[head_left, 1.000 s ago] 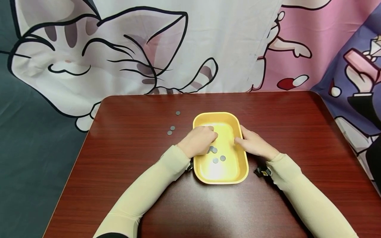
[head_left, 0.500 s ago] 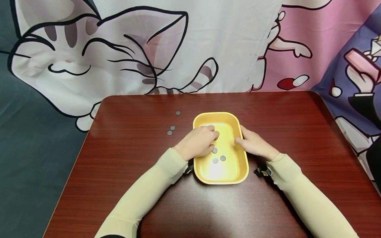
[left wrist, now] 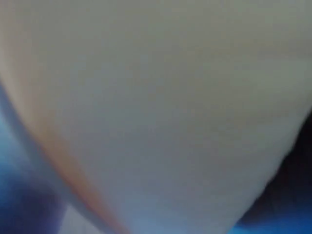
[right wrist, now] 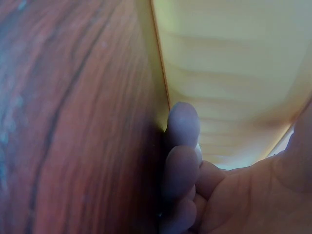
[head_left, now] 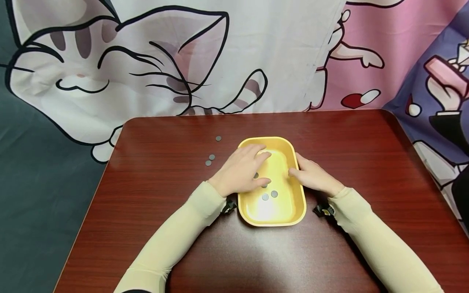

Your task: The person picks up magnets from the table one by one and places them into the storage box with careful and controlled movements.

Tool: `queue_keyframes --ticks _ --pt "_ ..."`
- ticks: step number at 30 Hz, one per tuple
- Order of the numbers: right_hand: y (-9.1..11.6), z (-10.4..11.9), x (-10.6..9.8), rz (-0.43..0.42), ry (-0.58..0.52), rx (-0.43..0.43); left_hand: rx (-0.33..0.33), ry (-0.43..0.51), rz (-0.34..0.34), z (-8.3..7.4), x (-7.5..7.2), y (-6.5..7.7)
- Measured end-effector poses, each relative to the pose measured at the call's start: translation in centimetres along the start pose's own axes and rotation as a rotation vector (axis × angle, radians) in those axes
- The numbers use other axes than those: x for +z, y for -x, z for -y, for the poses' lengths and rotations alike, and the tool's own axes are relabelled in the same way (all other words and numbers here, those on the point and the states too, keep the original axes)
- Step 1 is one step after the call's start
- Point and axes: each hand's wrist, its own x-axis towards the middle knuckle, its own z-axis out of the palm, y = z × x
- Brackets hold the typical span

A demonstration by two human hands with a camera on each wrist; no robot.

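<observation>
A yellow rectangular tray (head_left: 271,219) lies on the table with several small grey coin-like discs (head_left: 274,194) in it. Over its left side my left hand (head_left: 242,169) reaches in, fingers spread apart. Thumb and fingers hover around two discs, one disc (head_left: 256,175) showing between them and another partly covered by the thumb. My right hand (head_left: 313,176) grips the tray's right wall, thumb over the rim. In the right wrist view, the fingers (right wrist: 183,126) of that hand lie along the outer wall of the tray (right wrist: 234,58). A blurred pale surface fills the left wrist view.
Beyond the tray's left side, three more discs (head_left: 211,157) lie loose on the brown wood-grain table (head_left: 161,162). A curtain with cartoon prints (head_left: 286,49) hangs right behind the table's far edge.
My left hand's fingers were curled together low in the tray and have now spread apart, with the hand drawn slightly to the left. The right hand and tray stay put.
</observation>
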Motion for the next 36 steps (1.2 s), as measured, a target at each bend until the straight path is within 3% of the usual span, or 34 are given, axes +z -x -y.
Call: queue_keyframes --ticks 12,26,36 --pt "0.2 0.1 -0.2 -0.002 0.012 0.01 -0.112 0.041 -0.053 3.4 -0.8 0.6" --pt "0.2 0.0 -0.1 0.0 0.008 0.01 -0.29 0.052 -0.006 7.5 -0.4 0.5" --pt "0.2 0.2 -0.1 0.008 0.008 0.011 -0.314 -0.036 0.037 10.0 0.2 0.3"
